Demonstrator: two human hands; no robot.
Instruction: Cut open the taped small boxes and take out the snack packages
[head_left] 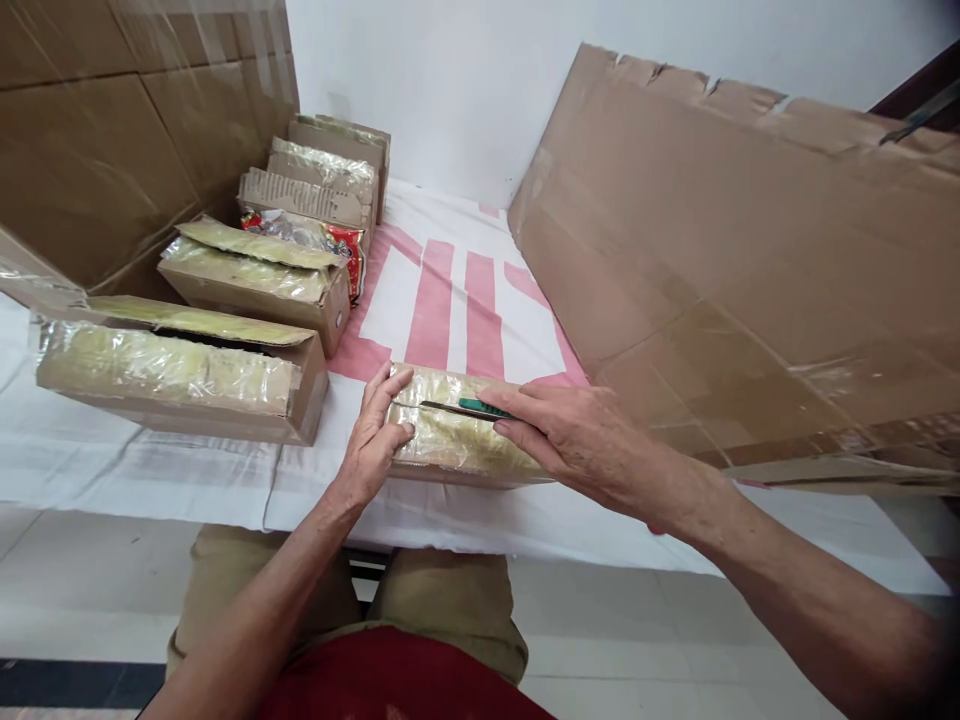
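No brand or lettering can be read anywhere: the red packet [341, 245] in the row of opened cartons [255, 275] at the left shows only a blurred print, and the white cloth [450, 290] over the table bears broad red bars that spell nothing legible. The taped box [450, 445] lies near the table's front edge, just beside the big leaning cardboard sheet [735, 270]. The left hand [375, 440] presses its fingers flat and narrow on the box's left end, thumb on top. The right hand [577, 440] pinches a green-handled cutter [465, 408] (blade laid along the top tape seam). Open cloth lies beyond the box, between cartons and sheet.
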